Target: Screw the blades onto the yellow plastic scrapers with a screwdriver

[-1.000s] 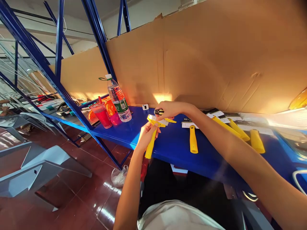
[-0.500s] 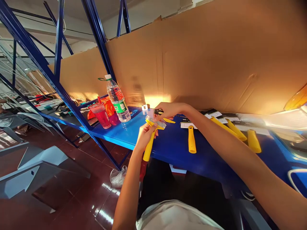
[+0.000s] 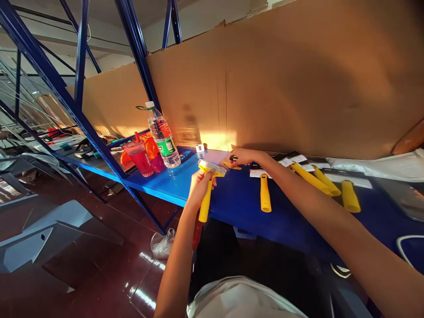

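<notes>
My left hand (image 3: 199,185) grips a yellow scraper (image 3: 207,194) by its handle, the metal blade end up, just over the front of the blue table (image 3: 238,203). My right hand (image 3: 243,157) rests low on the table further back, fingers closed on a small black and yellow knob (image 3: 233,158) beside a flat yellow piece (image 3: 232,166). One loose yellow handle (image 3: 264,193) lies right of my hands.
A water bottle (image 3: 163,138), a red drink cup (image 3: 141,158) and an orange bag stand at the table's left. More yellow handles (image 3: 350,196) and printed cards (image 3: 296,160) lie to the right. A cardboard wall (image 3: 281,84) backs the table. Blue rack posts (image 3: 139,57) rise at left.
My right hand has moved away from the scraper head and down to the table surface with the small knob. The left hand keeps the scraper, now slightly more upright.
</notes>
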`<move>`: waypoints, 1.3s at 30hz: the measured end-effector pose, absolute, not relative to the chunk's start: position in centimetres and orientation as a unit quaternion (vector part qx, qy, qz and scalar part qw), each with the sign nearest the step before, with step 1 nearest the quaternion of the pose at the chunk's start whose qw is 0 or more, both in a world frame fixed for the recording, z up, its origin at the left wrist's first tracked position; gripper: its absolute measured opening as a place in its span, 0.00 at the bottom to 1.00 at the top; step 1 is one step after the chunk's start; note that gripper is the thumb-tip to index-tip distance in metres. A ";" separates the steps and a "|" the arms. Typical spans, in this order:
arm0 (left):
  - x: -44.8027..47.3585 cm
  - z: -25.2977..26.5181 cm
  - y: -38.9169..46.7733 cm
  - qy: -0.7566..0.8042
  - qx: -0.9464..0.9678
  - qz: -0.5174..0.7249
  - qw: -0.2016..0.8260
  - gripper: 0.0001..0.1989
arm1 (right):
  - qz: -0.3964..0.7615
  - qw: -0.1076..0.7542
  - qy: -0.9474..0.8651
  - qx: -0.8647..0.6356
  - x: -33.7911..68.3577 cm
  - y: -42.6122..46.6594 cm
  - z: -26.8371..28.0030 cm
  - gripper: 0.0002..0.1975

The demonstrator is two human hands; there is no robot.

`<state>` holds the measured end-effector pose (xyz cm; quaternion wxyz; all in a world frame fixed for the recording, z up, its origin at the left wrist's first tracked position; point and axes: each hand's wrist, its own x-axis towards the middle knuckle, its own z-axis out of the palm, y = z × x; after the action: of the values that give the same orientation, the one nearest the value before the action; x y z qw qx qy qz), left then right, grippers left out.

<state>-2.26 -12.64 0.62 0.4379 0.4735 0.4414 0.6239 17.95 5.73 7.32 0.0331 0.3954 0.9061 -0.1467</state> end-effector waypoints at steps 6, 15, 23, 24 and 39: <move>-2.3 0.5 -12.6 0.445 0.468 0.624 0.440 0.16 | -0.159 0.054 0.900 0.402 17.8 6.2 6.9 0.15; -2.4 0.3 -12.4 0.431 0.481 0.632 0.429 0.17 | -0.242 -0.069 0.907 0.337 18.5 3.6 11.5 0.12; -2.3 0.4 -12.3 0.448 0.469 0.627 0.432 0.16 | -0.343 -0.256 0.874 0.233 20.1 -2.5 17.5 0.21; -2.3 0.5 -12.4 0.455 0.465 0.624 0.433 0.15 | -0.342 -0.267 0.872 0.227 20.2 -3.0 17.9 0.21; -2.5 0.5 -12.1 0.468 0.465 0.609 0.440 0.17 | -0.220 -0.227 0.898 0.305 19.8 -4.9 19.5 0.19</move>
<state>-2.47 -12.15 0.54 0.4398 0.4655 0.4676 0.6093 19.84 -4.85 19.49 -0.2268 0.3050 0.8983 -0.2203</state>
